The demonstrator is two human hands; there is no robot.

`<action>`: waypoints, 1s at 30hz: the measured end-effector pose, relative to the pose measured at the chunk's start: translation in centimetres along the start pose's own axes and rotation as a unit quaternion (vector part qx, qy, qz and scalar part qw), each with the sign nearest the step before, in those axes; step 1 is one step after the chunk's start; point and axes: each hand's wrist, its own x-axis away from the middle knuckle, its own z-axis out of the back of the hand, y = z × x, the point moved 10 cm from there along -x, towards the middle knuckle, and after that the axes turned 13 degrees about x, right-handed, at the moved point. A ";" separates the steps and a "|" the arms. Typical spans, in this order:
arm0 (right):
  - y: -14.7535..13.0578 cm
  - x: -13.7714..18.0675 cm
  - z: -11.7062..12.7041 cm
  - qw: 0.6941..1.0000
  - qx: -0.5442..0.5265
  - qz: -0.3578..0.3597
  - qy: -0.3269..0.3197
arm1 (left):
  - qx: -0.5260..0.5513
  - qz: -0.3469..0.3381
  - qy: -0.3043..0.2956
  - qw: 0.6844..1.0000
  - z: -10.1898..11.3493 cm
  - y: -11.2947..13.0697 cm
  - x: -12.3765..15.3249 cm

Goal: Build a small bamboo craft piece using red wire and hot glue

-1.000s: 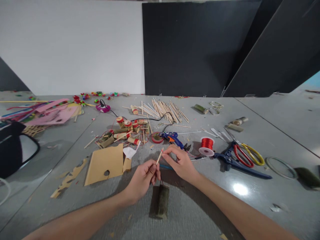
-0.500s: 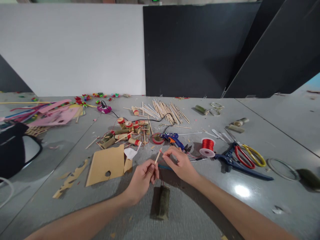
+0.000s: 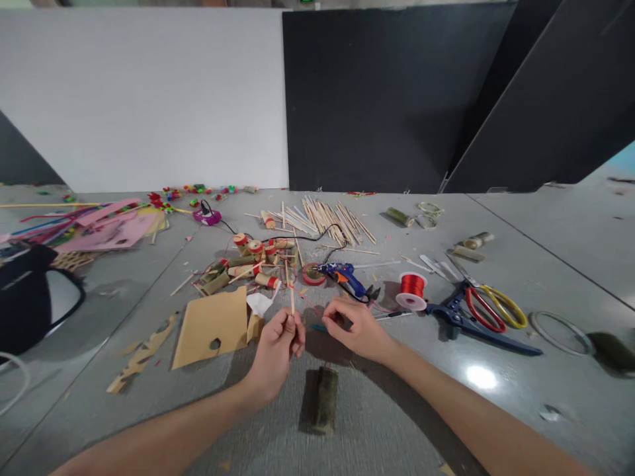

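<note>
Pinched upright between the fingers of my left hand (image 3: pixel 282 340) is a thin wooden stick (image 3: pixel 292 301). From near its top a red thread (image 3: pixel 308 303) slants down to the right, to the closed fingers of my right hand (image 3: pixel 354 324). The fingertips of that hand are partly hidden. Below and between both hands lies a dark green bamboo tube (image 3: pixel 326 400) with a bit of red thread at its upper end. A short blue strip (image 3: pixel 320 328) shows beside my right fingers.
Ahead lie a blue glue gun (image 3: pixel 350 279), a red wire spool (image 3: pixel 411 291) and bamboo pieces with red bands (image 3: pixel 255 248). Loose sticks (image 3: pixel 337 221) are farther back. Pruning shears (image 3: pixel 466 322) and scissors (image 3: pixel 489 309) lie right, cardboard (image 3: pixel 211 324) left.
My left hand has moved a little left and turned the stick more upright. The right hand has drawn slightly down and away, so the red thread now stretches between them.
</note>
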 end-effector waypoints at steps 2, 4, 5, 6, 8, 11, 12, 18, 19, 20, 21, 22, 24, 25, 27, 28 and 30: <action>0.1 0.0 -0.4 1.000 -0.010 -0.004 -0.025 | -0.005 -0.001 0.002 1.000 0.0 0.1 0.0; 0.3 0.0 -0.4 0.999 -0.029 -0.016 -0.031 | -0.006 -0.003 0.000 1.000 -0.1 0.1 0.0; 0.4 0.0 -0.1 0.999 -0.039 -0.023 -0.023 | -0.005 -0.004 -0.001 1.000 -0.1 0.1 0.0; 0.5 0.0 0.2 0.998 -0.051 -0.030 -0.010 | -0.005 -0.004 -0.003 1.000 -0.1 0.1 0.0; 0.8 0.1 0.9 0.996 -0.078 -0.047 0.016 | -0.005 -0.004 -0.006 1.000 -0.2 0.1 0.1; 1.7 0.3 0.5 0.983 -0.157 -0.093 0.004 | -0.004 -0.001 -0.007 1.000 -0.2 0.0 0.1; 1.9 0.3 0.2 0.976 -0.192 -0.106 -0.008 | -0.004 0.000 -0.008 1.000 -0.2 -0.1 0.0; 1.5 0.2 -0.5 0.931 -0.339 -0.131 -0.029 | -0.019 0.000 -0.013 1.000 0.0 -0.2 -0.1; 1.4 0.2 -0.5 0.925 -0.354 -0.133 -0.030 | -0.020 0.000 -0.015 1.000 0.0 -0.2 -0.1; 1.4 0.1 -0.5 0.921 -0.366 -0.134 -0.030 | -0.020 0.001 -0.016 1.000 0.0 -0.2 -0.1; 1.4 0.0 -0.5 0.918 -0.372 -0.134 -0.027 | -0.019 0.002 -0.017 1.000 -0.1 -0.2 -0.1; 1.5 0.0 -0.5 0.919 -0.370 -0.137 -0.020 | -0.018 0.002 -0.017 1.000 -0.1 -0.2 -0.1; 2.1 0.0 -0.3 0.924 -0.353 -0.145 0.001 | -0.012 0.001 -0.017 1.000 -0.1 -0.2 0.0; 2.4 0.0 -0.2 0.927 -0.344 -0.150 0.012 | -0.007 0.001 -0.017 1.000 -0.2 -0.1 0.0; 3.1 0.0 -0.1 0.930 -0.331 -0.155 0.033 | 0.006 0.002 -0.019 1.000 -0.4 0.0 0.0; 3.3 0.1 0.0 0.931 -0.329 -0.156 0.040 | 0.012 0.004 -0.021 1.000 -0.5 0.1 0.0; 3.5 0.1 0.0 0.931 -0.327 -0.157 0.047 | 0.022 0.009 -0.022 0.999 -0.6 0.1 0.1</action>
